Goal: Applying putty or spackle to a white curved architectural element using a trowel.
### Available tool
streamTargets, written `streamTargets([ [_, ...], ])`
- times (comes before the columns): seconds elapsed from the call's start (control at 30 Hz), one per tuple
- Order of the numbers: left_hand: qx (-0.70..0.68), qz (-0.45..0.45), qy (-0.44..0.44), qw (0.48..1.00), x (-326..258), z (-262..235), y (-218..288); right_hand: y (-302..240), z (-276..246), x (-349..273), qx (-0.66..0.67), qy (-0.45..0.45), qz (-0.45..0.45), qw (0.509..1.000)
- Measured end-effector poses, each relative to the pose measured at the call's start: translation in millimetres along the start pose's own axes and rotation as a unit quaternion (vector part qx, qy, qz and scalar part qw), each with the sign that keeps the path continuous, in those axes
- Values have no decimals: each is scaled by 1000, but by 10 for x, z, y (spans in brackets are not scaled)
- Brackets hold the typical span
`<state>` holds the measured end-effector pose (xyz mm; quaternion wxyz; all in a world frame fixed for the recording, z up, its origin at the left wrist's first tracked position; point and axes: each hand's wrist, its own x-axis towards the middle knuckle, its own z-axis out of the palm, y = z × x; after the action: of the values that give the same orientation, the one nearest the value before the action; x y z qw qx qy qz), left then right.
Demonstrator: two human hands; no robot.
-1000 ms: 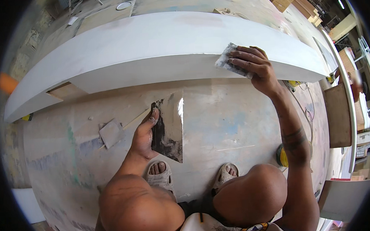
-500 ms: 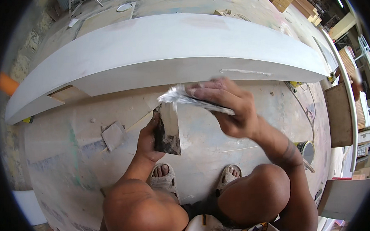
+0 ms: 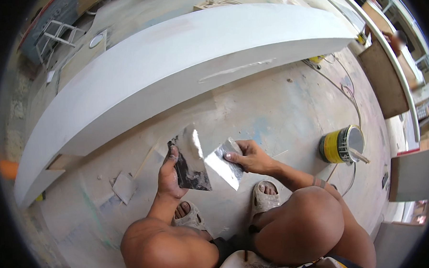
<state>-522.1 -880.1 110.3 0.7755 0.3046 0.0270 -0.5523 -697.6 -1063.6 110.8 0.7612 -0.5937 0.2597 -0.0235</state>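
Dusty, paint-streaked concrete floor (image 3: 290, 106) filled the workshop, with a long white panel (image 3: 173, 73) arching across from nine o'clock to two o'clock. At about seven o'clock of centre, the left hand (image 3: 169, 176) gripped a flat metal putty board (image 3: 191, 161), fingers wrapped round its left edge, dark filler smeared on the lower face. Just to its right, near centre, the right hand (image 3: 251, 157) pinched a broad scraper blade (image 3: 224, 163), the blade's edge angled toward the board and close beside it. Below, two sandalled feet (image 3: 262, 196) rested on the floor. At three o'clock stood a yellow tin (image 3: 338, 145), open, well apart from both hands.
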Motion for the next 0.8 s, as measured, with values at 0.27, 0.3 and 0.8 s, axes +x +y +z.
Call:
streamTargets([
  [0.27, 47, 18, 11, 999, 280, 173, -249, 60, -381, -98, 231, 175, -37, 957],
  [0.3, 77, 34, 23, 996, 306, 193, -281, 37, -414, -137, 238, 170, -32, 956],
  [0.8, 558, 439, -24, 704, 338, 186, -281, -341, -220, -151, 377, 106, 57, 918],
])
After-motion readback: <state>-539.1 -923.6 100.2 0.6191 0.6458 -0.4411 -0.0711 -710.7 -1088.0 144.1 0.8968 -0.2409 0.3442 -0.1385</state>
